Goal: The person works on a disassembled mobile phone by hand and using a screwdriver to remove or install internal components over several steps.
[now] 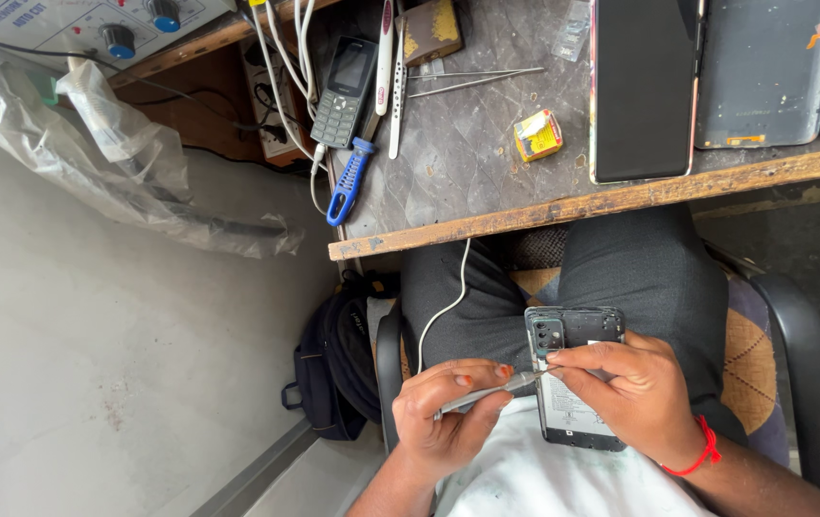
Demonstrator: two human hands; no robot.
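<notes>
A: We count one opened phone (575, 383) over our lap, clamped in our right hand (635, 397).

B: Our left hand (448, 412) pinches one tweezers (487, 391) at it; one keypad phone (346, 91) lies on the counter (467, 153).

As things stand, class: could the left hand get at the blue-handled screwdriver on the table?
Probably not at once: the left hand grips tweezers over the lap, though nothing lies between it and the screwdriver at the table's edge.
</notes>
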